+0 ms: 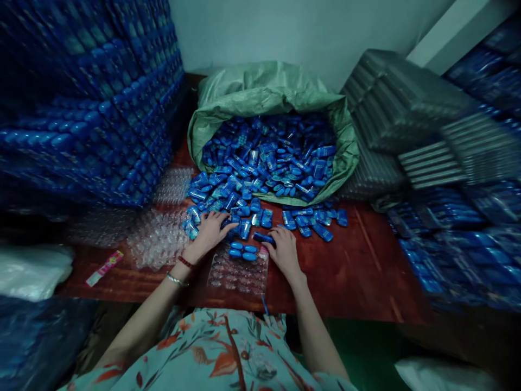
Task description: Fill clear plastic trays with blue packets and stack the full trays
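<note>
Four blue packs [243, 251] sit at the far end of the clear tray [238, 278]; the right hand [285, 252] pinches another pack [263, 238]; the left hand [210, 233] touches the loose pile [241, 210], whether gripping I cannot tell.

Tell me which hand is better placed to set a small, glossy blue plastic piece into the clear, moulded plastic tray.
Probably the right hand: it appears to hold a blue piece close to the far right corner of the tray. The left hand is among the loose blue pieces.

Head view, forward and down over table [345, 266]
</note>
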`<state>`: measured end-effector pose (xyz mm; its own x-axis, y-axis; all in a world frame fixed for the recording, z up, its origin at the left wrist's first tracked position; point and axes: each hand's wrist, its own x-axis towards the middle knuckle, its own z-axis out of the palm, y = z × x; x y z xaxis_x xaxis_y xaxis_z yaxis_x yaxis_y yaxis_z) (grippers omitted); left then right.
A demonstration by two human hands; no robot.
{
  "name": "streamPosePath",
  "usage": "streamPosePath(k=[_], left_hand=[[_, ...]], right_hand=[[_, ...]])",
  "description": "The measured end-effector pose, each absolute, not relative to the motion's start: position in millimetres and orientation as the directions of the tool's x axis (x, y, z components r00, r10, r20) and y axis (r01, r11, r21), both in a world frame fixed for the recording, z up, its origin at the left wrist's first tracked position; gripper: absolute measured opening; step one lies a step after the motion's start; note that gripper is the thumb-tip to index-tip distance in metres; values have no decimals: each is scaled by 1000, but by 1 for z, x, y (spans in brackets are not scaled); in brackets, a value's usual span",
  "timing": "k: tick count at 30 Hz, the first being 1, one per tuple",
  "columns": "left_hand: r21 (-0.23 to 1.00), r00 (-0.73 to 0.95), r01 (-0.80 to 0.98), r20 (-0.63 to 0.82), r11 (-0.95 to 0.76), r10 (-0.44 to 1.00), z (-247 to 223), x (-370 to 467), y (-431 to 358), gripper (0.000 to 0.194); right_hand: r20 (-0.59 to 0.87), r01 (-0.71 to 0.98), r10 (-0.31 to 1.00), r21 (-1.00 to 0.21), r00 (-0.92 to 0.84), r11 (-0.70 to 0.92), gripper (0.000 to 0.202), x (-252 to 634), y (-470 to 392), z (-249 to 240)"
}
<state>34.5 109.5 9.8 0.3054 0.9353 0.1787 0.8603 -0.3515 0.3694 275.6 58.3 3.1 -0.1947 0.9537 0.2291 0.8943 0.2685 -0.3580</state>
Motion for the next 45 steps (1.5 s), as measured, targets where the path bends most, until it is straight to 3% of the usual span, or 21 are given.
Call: streamPosePath(k=[3, 6, 9, 12, 16, 18, 21, 26, 28, 33, 38, 45], left_hand=[[345, 258, 895, 120, -284, 959, 11, 54, 124, 48], [365, 310, 881, 38, -302, 950, 9, 64, 135, 45], [472, 327, 820, 75, -322, 942, 11, 58, 136, 34], [676, 250, 661, 210, -325, 945, 19, 41, 118, 25], [903, -15, 407, 159, -139, 987, 33, 14, 68, 29], [956, -129, 293, 69, -29, 989, 37, 7, 39, 34], [979, -181, 185, -50, 83, 982, 36, 9, 4, 36], [971, -67, 26, -236, 239, 969, 20, 26, -16, 38], [969, -43, 62, -238, 240, 970, 14, 27, -16, 38], [928, 3, 367, -67, 61, 998, 7, 25, -12, 28], [843, 134, 490, 180, -223, 975, 6, 30, -9, 21], [480, 450, 650, 381, -589, 808, -5, 26, -5, 30]], right_hand=[[256, 877, 958, -421, -129, 230, 20, 273, 55, 12], [269, 795, 963, -578, -24, 181, 24, 278, 42, 19], [219, 603, 972, -788, 79, 129, 23, 287, 21, 21], [42, 381, 996, -924, 75, 10, 23, 290, -1, 19], [-23, 357, 1000, -934, -14, -16, 15, 277, -21, 15], [33, 431, 999, -901, -41, 48, 14, 268, -25, 13], [152, 551, 986, -817, -74, 168, 32, 262, -23, 12], [287, 572, 931, -734, -226, 365, 44, 263, -16, 8], [333, 548, 904, -719, -268, 427, 46, 264, -14, 8], [381, 530, 835, -648, -396, 547, 55, 270, -4, 8], [281, 520, 793, -629, -541, 578, 56, 273, 12, 13], [39, 638, 775, -543, -631, 547, 63, 270, 12, 34]])
